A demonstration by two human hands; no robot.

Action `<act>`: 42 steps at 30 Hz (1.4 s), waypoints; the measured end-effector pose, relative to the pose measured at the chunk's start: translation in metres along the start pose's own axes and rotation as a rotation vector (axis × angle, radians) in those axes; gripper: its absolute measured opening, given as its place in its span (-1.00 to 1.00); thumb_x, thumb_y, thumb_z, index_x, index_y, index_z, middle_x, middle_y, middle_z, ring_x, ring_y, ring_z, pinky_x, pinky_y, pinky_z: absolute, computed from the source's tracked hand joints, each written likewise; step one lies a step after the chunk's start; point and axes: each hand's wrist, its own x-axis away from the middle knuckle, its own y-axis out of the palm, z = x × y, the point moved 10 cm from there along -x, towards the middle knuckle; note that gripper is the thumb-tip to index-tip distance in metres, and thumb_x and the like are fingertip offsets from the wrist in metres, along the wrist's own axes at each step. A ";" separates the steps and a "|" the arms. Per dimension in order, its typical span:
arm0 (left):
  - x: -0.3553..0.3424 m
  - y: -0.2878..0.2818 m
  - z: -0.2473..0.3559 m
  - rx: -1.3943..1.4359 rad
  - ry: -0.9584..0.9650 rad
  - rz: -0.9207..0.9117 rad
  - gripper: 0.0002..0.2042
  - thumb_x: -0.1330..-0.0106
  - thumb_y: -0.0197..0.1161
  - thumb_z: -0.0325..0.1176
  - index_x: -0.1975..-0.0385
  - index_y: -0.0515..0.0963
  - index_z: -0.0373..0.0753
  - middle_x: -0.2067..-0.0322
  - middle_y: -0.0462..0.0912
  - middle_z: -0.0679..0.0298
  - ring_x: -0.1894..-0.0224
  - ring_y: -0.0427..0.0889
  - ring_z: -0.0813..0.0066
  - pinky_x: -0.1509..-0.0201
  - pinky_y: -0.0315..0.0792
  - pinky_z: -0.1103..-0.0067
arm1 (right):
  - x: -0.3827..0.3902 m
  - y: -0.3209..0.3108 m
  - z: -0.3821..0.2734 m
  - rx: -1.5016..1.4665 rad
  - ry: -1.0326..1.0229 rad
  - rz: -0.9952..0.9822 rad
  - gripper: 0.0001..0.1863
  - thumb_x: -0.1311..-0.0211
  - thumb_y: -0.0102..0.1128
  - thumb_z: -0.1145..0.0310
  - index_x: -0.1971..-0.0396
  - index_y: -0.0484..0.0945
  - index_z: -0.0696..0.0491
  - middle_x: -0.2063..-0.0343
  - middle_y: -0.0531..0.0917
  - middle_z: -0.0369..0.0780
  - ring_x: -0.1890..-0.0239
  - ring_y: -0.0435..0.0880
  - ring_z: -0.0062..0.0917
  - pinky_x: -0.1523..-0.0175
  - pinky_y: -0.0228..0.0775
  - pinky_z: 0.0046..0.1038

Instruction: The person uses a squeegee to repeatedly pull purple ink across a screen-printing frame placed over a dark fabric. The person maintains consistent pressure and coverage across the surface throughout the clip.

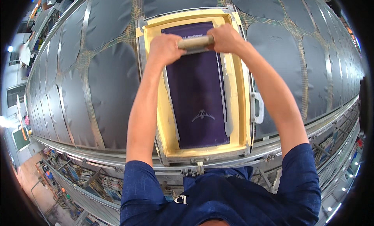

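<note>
Both of my arms reach forward over a screen printing frame (pixel 244 109) edged with yellow tape. My left hand (pixel 165 48) is wrapped round the left end of a squeegee's pale rounded handle (pixel 194 42). My right hand (pixel 226 38) grips its right end. The squeegee lies crosswise near the far end of the dark purple mesh (pixel 196 93); its blade is mostly hidden. Pale lettering shows just beyond the handle, and a light curved motif (pixel 203 116) marks the near part of the mesh. Greyish ink streaks (pixel 230 124) run along both sides.
The frame rests on a long printing table with dark fabric pieces (pixel 113 89) on both sides. A white handle (pixel 257 107) sticks out from the frame's right side. A metal rail (pixel 97 152) borders the near edge, above racks (pixel 109 183). Another person (pixel 25 54) stands far left.
</note>
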 end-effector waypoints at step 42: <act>-0.085 -0.020 -0.037 -0.084 -0.014 -0.015 -0.65 -0.06 0.52 0.01 0.22 0.77 -0.02 0.34 0.79 0.17 0.17 0.76 0.12 0.02 0.60 0.26 | -0.086 -0.026 0.041 -0.115 0.007 -0.023 -0.67 -0.06 0.55 0.22 0.27 0.72 0.11 0.38 0.74 0.02 0.24 0.72 -0.02 0.10 0.56 -0.12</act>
